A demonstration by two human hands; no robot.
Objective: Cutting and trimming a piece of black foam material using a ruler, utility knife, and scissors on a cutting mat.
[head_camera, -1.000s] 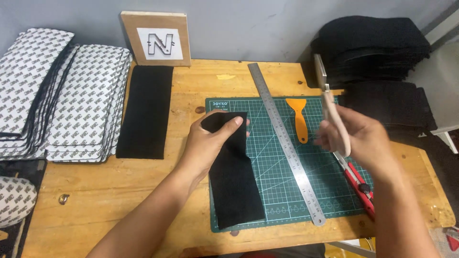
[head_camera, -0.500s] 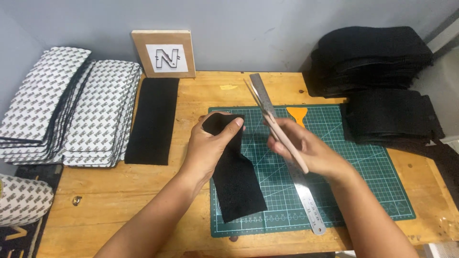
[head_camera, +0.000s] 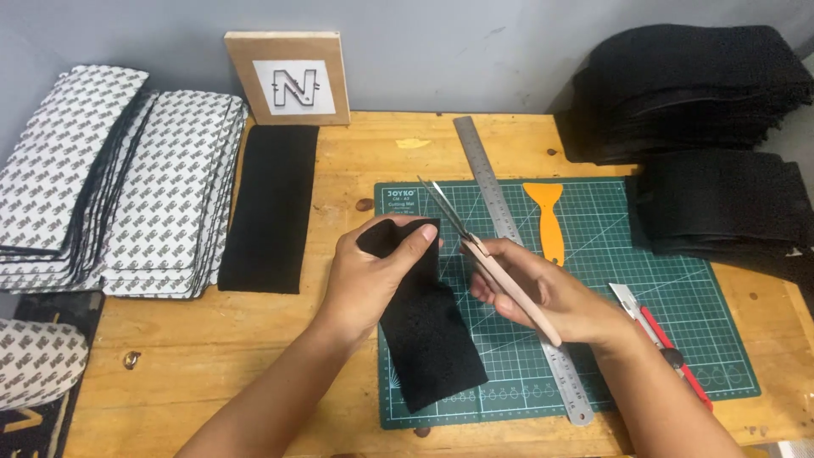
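A black strip of fuzzy cloth (head_camera: 428, 339) is being held at its top end by the left hand (head_camera: 373, 276). The thumb is being pressed on the front and the fingers are being curled behind, so the hand is clamped on the cloth. The lower part of the strip is lying on the green cutting mat (head_camera: 678, 339).

A pair of scissors (head_camera: 483, 250) with pale handles is being gripped by the right hand (head_camera: 543, 297), closed tight around the handles. The blades are being pointed up and to the left, with the tips just beside the top corner of the cloth. The blades are being kept a little apart.

A long metal ruler (head_camera: 492, 182) is lying across the mat, partly under the right hand. An orange scraper (head_camera: 547, 216) is lying beside it. A red knife (head_camera: 670, 352) is resting near the right wrist. Another black strip (head_camera: 271, 208) is lying on the wooden table (head_camera: 212, 356).
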